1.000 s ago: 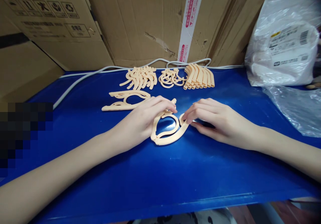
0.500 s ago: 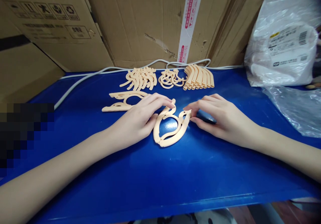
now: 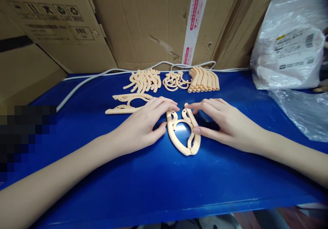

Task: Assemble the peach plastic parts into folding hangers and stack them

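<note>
A beige plastic folding clothes hanger (image 3: 176,138), folded into a pointed loop, lies on the blue tabletop between my hands. My left hand (image 3: 155,119) is at its left arm, with fingertips over the upper end and the thumb against the outer side. My right hand (image 3: 217,121) grips the right arm, fingers at the top end and thumb lower on its side. To the left lies a second folded hanger (image 3: 119,111), partly hidden behind my left hand.
Along the back lie a pile of curved beige pieces (image 3: 145,80), several thin hooks (image 3: 173,82) and a stack of hanger arms (image 3: 203,80). A white cable (image 3: 87,82) runs behind them before cardboard boxes (image 3: 148,24). A plastic bag (image 3: 289,61) sits at the right.
The hanger has turned and shifted slightly right, its pointed end now nearer the right hand. My right thumb has moved down along its arm; the left fingers have shifted to its upper left end.
</note>
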The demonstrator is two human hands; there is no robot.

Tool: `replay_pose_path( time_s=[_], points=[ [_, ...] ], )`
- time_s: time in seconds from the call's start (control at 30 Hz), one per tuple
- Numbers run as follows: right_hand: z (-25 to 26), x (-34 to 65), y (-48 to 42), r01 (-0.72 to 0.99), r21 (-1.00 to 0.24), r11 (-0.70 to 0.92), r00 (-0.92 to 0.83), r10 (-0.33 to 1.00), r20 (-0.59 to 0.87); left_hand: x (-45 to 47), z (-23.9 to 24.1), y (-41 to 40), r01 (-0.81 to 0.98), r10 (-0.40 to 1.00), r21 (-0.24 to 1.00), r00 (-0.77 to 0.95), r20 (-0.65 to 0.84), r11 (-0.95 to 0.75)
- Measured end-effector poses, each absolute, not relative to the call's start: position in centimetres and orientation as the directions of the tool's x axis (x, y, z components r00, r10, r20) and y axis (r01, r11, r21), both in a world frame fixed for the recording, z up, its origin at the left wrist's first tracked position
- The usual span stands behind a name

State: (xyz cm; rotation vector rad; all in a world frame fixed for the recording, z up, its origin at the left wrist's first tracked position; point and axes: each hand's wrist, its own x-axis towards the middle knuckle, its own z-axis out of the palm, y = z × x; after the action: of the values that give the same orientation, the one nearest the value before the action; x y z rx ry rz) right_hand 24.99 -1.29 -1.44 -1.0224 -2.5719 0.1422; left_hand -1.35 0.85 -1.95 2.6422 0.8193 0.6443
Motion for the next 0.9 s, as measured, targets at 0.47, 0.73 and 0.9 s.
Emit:
replay_pose_path(
  time_s=[0.47,0.73,0.9],
  points=[
    [-1.9,25.2,-1.1,0.618,-0.215,0.757,-0.724,0.654,0.222,-1.3,-2.1,0.3,0.486,0.596,0.381,0.758,0.265,-0.787],
    [-1.4,25.7,-0.6,0.658,-0.266,0.705,-0.659,0.709,0.250,-1.6,-1.9,0.6,0.504,0.609,0.379,0.754,0.246,-0.776],
    [-1.5,26.2,-0.2,0.602,-0.408,0.686,-0.666,0.714,0.218,-1.4,-1.8,0.7,0.514,0.611,0.361,0.752,0.246,-0.778]
  ],
)
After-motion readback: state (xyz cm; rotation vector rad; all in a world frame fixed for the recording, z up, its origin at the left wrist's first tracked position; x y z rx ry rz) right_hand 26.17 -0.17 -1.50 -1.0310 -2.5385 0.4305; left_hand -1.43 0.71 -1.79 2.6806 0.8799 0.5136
